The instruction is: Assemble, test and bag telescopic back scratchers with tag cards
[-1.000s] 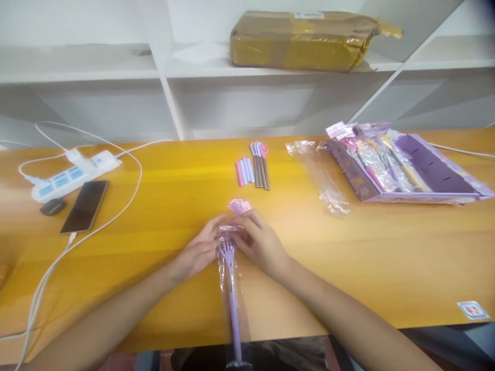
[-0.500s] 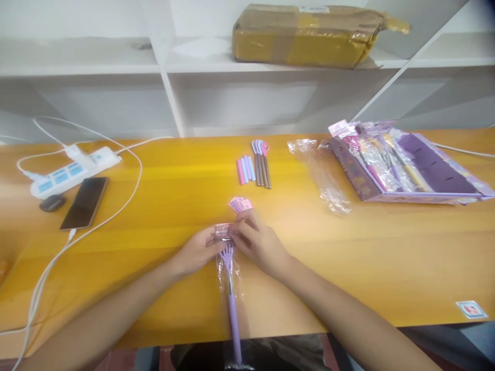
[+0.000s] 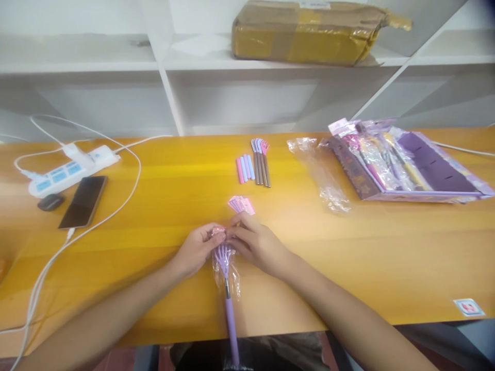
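A purple back scratcher [image 3: 231,322] with a hand-shaped head lies inside a clear plastic bag [image 3: 236,281], its handle reaching past the table's front edge. At the bag's top is a small pink card [image 3: 218,231], partly covered by fingers. My left hand [image 3: 197,250] pinches the card and bag top from the left, thumb on top. My right hand [image 3: 259,245] is closed at the right side of the same card, fingertips pressed together against it. Just beyond my hands lies a fanned stack of pink cards [image 3: 240,204].
Farther back are several coloured handle sleeves [image 3: 245,169] and scratcher rods [image 3: 262,164]. Clear bags [image 3: 319,175] lie beside a purple box [image 3: 425,195] holding packed scratchers. At left are a phone [image 3: 84,202], a power strip [image 3: 75,170] and white cables. A taped carton [image 3: 305,33] sits on the shelf.
My hands have come closer together over the card, and my left thumb now covers more of it. The scratcher's head has shifted slightly left.
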